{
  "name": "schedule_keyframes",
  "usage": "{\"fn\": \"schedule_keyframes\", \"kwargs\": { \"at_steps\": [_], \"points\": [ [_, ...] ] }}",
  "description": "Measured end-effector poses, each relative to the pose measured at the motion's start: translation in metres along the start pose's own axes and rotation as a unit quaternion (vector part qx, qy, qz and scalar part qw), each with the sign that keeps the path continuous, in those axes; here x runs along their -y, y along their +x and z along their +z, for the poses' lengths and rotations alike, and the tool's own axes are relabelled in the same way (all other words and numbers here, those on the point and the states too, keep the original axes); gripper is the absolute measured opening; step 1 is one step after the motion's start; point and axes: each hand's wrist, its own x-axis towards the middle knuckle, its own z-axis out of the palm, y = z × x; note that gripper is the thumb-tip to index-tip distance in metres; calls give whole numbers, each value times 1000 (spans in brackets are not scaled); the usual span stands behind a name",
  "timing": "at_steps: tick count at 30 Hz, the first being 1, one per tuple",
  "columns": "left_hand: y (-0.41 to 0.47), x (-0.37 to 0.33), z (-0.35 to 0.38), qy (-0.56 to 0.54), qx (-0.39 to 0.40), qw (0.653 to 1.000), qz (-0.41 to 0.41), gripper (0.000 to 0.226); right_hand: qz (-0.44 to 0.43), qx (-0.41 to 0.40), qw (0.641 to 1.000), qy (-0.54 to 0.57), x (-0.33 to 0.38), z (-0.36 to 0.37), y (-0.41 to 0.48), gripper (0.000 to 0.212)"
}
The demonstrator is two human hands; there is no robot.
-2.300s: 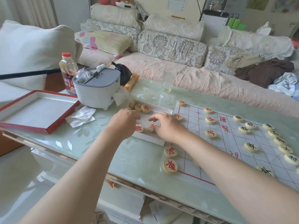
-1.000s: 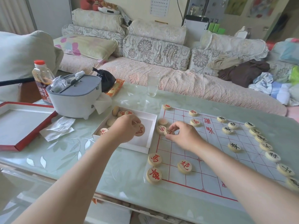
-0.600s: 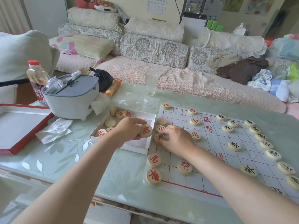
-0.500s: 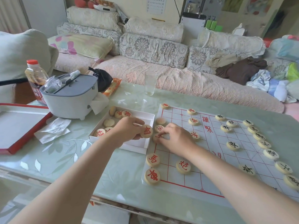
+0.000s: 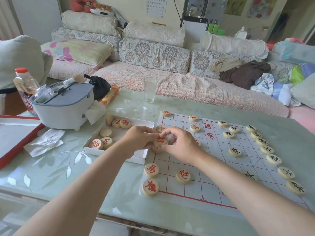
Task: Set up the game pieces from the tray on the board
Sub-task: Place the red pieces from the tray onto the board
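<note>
Hand-off moment, I'd guess: left hand (image 5: pixel 138 139) and right hand (image 5: pixel 180 145) both pinch one red-lettered piece (image 5: pixel 160 141) just above the board (image 5: pixel 213 167) edge beside the tray (image 5: pixel 95 150), so the right can set it down.

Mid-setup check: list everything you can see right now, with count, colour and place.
board: one, white with red grid, table's right
tray: one, white, left of board
red-marked pieces: about eight, tan, board's left side
black-marked pieces: about twelve, tan, board's right side
tray pieces: six visible, tan, in tray
held piece: one, tan with red mark, between both grips
glass: one, clear, behind board
container: one, grey, behind tray
bottle: one, red cap, far left
tissue: one, white, left of tray
table: one, pale green
left grip: one, pinching held piece
right grip: one, pinching held piece
</note>
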Motion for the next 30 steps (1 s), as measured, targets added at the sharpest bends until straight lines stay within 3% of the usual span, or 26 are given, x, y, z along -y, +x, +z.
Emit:
{"fn": "schedule_keyframes", "kwargs": {
  "at_steps": [2,3,6,9,13,21,30],
  "points": [
    [5,-1,4,42,-12,999,8,11,15,-7,1000,-7,-7,-2,2,27],
    [9,0,4,121,-29,991,37,11,24,-14,1000,-9,-11,-3,4,26],
    [21,2,7,388,-73,908,138,17,46,-41,998,-25,-24,-8,14,25],
    [30,5,15,489,-50,855,168,26,56,-56,995,-55,-33,-13,34,26],
    [39,8,27,575,-33,805,144,47,89,-64,991,-73,-44,-13,68,25],
    [54,14,20,496,2,863,90,57,103,-14,986,-133,-52,5,117,25],
    [60,19,12,476,-2,874,100,56,119,26,979,-164,-61,17,140,23]
  ]
}}
